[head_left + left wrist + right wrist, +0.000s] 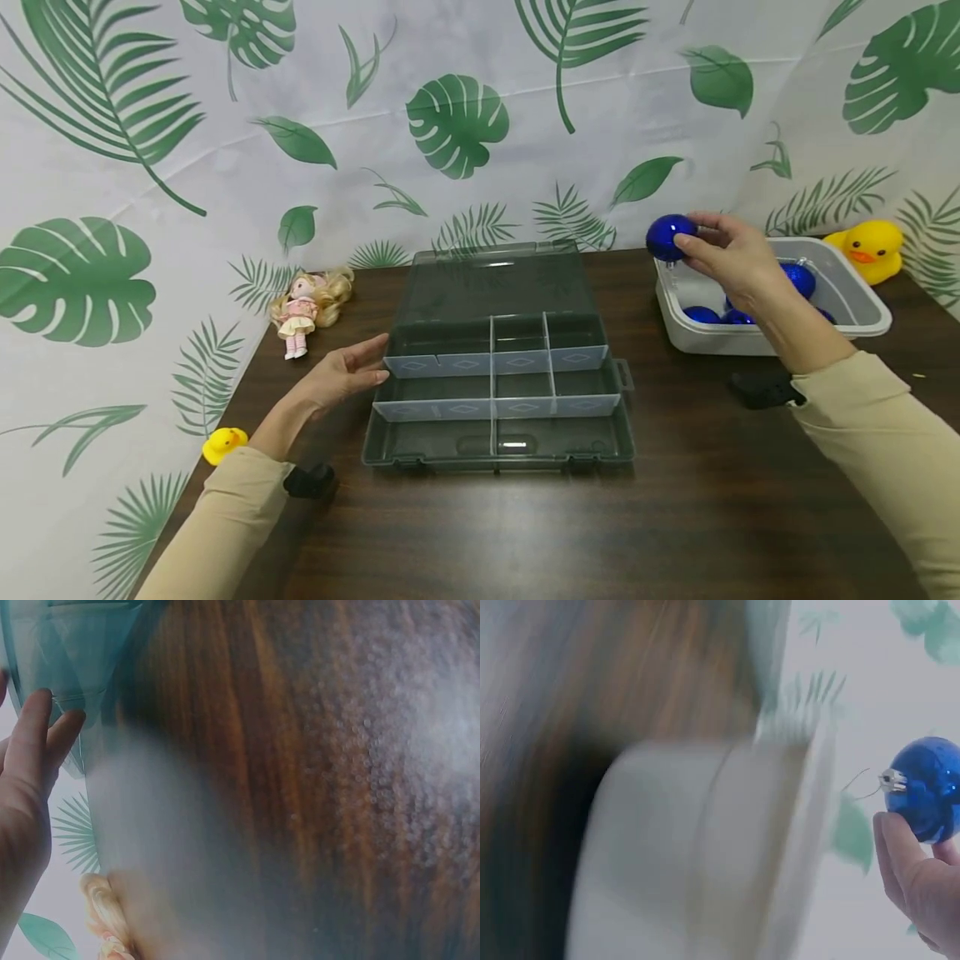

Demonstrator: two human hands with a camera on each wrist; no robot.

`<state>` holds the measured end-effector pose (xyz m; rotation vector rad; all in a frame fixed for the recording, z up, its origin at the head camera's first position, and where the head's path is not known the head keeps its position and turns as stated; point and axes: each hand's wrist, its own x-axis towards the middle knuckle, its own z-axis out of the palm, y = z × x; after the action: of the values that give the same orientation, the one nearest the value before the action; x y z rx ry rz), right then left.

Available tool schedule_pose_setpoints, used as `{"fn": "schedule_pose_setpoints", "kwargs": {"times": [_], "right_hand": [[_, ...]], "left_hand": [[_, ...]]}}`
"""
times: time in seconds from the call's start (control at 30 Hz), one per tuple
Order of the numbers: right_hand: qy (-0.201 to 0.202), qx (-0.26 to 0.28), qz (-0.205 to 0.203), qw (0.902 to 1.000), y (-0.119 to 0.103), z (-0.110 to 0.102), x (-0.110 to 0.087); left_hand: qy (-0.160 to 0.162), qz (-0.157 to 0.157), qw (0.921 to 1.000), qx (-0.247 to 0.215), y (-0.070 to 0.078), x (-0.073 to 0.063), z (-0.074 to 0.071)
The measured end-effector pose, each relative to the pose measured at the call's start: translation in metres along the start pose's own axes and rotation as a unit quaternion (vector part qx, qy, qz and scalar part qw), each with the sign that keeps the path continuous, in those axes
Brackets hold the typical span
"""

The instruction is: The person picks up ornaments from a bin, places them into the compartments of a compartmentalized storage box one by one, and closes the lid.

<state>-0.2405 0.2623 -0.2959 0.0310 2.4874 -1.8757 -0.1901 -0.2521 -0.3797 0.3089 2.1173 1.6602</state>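
Note:
My right hand [738, 254] pinches a shiny blue Christmas ball [670, 237] above the left rim of a white tub [678, 333]. In the right wrist view the ball [928, 787] shows its silver cap and thin wire hook. Several more blue balls [799, 280] lie inside the tub. At the left side of a dark translucent divider box [438, 437], my left hand [347, 377] touches the edge with fairly straight fingers. The box stands with its lid [495, 279] raised at the back, and white dividers [450, 408] split it into several compartments.
A small doll [298, 315] lies at the back left of the brown table [465, 533]. One yellow rubber duck [223, 445] sits near the left edge, and a larger duck [870, 250] is behind the tub. A leaf-patterned cloth [337, 150] hangs behind.

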Motion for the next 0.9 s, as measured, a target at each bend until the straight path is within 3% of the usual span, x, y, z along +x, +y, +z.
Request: {"fn": "schedule_pose_setpoints", "kwargs": {"times": [0.27,0.4,0.57,0.67,0.77,0.9], "right_hand": [[-0.088,0.115,-0.005,0.9895,-0.045,0.09,-0.007],[-0.134,0.164,-0.003,0.9773,-0.055,0.137,-0.004],[-0.169,0.191,-0.008,0.967,-0.06,0.18,-0.004],[-0.173,0.146,-0.018,0.9738,-0.057,0.199,-0.004],[-0.184,0.055,-0.031,0.9809,-0.048,0.213,-0.005],[-0.201,-0.081,-0.082,0.9728,-0.034,0.223,-0.008]], "left_hand": [[-0.002,0.0,1.0,-0.005,-0.001,-0.001,-0.001],[-0.002,0.002,1.0,-0.006,-0.001,0.0,-0.001],[-0.002,0.001,1.0,0.0,0.0,0.001,0.0],[0.0,0.003,1.0,0.002,0.001,0.001,0.0],[0.002,0.004,1.0,0.001,0.001,0.0,0.0],[0.0,0.003,1.0,0.005,0.0,-0.001,0.0]]}}
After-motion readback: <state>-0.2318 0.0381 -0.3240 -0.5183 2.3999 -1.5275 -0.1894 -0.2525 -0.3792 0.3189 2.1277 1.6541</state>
